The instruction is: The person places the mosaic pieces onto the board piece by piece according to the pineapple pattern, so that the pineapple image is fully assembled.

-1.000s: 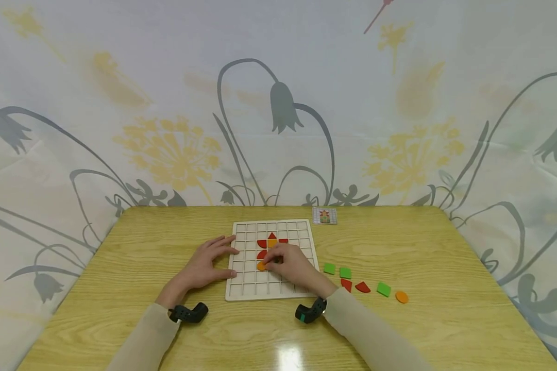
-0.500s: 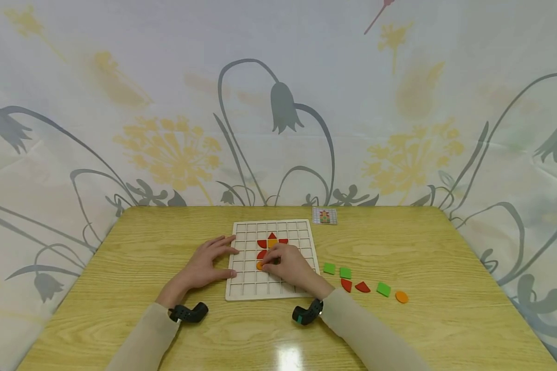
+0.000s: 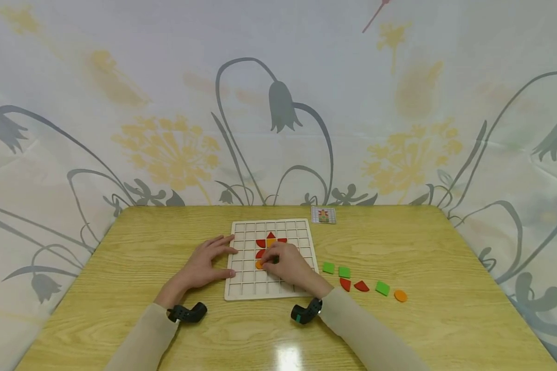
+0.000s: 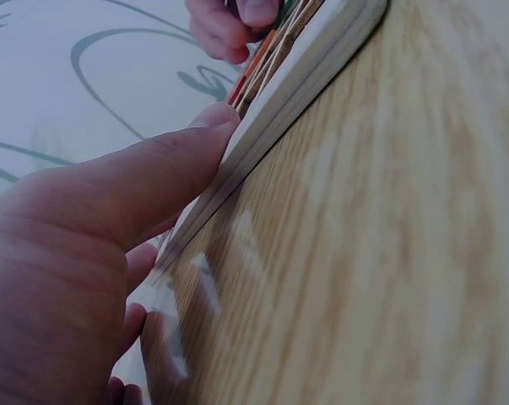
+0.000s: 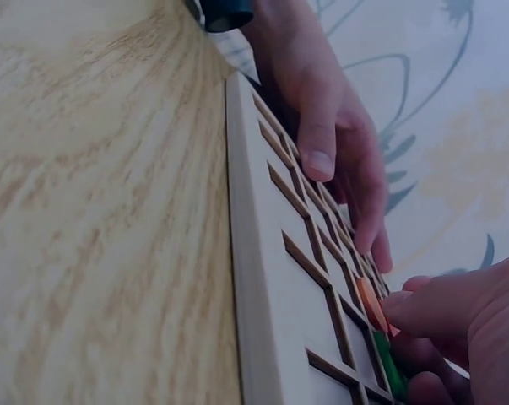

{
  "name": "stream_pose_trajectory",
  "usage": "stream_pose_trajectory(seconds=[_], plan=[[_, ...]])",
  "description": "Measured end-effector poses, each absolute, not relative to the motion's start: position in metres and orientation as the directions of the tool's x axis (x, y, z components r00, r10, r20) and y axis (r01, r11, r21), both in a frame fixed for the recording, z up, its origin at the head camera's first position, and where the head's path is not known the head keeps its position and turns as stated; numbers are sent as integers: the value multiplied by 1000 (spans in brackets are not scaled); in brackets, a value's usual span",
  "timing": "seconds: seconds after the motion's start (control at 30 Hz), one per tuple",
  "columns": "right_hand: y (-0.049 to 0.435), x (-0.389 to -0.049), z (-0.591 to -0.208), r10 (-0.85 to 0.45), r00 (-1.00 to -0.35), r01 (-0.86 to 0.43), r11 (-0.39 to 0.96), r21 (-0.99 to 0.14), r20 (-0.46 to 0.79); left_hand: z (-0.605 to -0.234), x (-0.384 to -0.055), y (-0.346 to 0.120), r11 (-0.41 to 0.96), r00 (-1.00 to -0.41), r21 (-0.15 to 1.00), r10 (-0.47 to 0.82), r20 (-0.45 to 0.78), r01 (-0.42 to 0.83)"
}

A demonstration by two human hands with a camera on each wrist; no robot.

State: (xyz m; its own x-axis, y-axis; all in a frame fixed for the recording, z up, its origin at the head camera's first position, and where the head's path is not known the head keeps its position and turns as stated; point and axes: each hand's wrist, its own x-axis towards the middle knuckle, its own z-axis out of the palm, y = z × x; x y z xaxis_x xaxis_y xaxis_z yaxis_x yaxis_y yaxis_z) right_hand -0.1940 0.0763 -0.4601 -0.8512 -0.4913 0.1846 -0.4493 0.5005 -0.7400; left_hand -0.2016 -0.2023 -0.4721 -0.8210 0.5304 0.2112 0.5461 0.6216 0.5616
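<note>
A pale wooden grid board (image 3: 246,293) lies on the table. My left hand (image 3: 205,265) rests along its left edge, fingers spread, with the thumb (image 4: 174,173) on the rim. My right hand (image 3: 289,265) is over the middle of the board, thumb and forefinger pinching an orange disc (image 3: 259,264) at a grid cell. Beside the disc, a green piece (image 5: 389,367) shows below the right fingers in the right wrist view. Red pieces (image 3: 260,243) and a yellow-orange square (image 3: 271,242) sit in cells farther up; the right hand hides part of the pattern.
Right of the board lie green squares (image 3: 344,271), red quarter-circle pieces (image 3: 361,286) and another orange disc (image 3: 401,296). A small pattern card (image 3: 323,215) lies near the table's back edge. Behind the table hangs a flower-printed backdrop (image 3: 278,165).
The right hand and the orange disc have shifted slightly left on the board. The left hand stays in place. The whole head view has moved a little.
</note>
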Motion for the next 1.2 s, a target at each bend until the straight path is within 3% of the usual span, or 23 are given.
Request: stream_pose_trajectory(seconds=[0.43, 0.8, 1.07, 1.2], plan=[[112, -196, -453, -470, -829, -522, 451, -724, 305, -471, -200, -203, 632, -826, 555, 523, 209, 541], [220, -186, -438, -327, -900, -432, 600, -673, 287, -468, -198, -201, 622, -820, 558, 531, 214, 549], [301, -158, -440, -259, -924, -379, 707, -597, 280, -469, -199, -202, 620, -815, 552, 534, 225, 558], [329, -142, -444, -258, -941, -338, 722, -603, 219, -471, -200, -203, 620, -818, 558, 533, 216, 551]])
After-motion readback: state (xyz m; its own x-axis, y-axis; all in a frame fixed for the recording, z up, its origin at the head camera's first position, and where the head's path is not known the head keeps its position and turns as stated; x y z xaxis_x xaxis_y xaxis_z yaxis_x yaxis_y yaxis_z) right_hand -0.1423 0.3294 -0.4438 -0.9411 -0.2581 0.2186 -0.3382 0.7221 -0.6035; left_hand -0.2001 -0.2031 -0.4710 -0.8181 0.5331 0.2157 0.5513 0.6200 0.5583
